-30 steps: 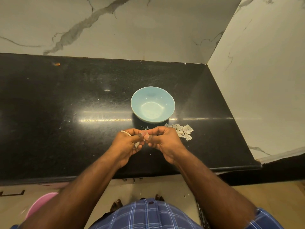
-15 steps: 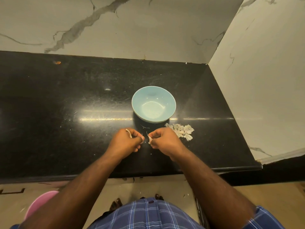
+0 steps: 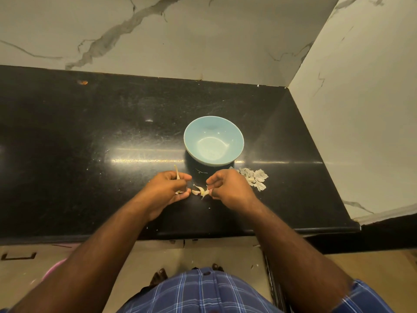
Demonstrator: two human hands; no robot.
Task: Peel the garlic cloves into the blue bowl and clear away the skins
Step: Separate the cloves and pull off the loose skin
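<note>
The blue bowl [image 3: 213, 141] stands on the black counter [image 3: 90, 136] and holds nothing that I can see. Just in front of it my left hand [image 3: 168, 190] grips a garlic stem [image 3: 177, 172], which sticks up out of the fist. My right hand [image 3: 228, 188] pinches the end of a small garlic cluster [image 3: 200, 191] that lies on the counter between the two hands. A pile of white skins [image 3: 255, 178] rests to the right of my right hand, beside the bowl.
Marble walls close the counter at the back and on the right. The counter's front edge [image 3: 203, 236] runs just below my wrists. A pink tub [image 3: 54, 269] shows on the floor at lower left. Small skin flecks dot the counter.
My hands have pulled apart and dropped toward the counter. The garlic cluster now lies between them, where before both hands held it together in the air.
</note>
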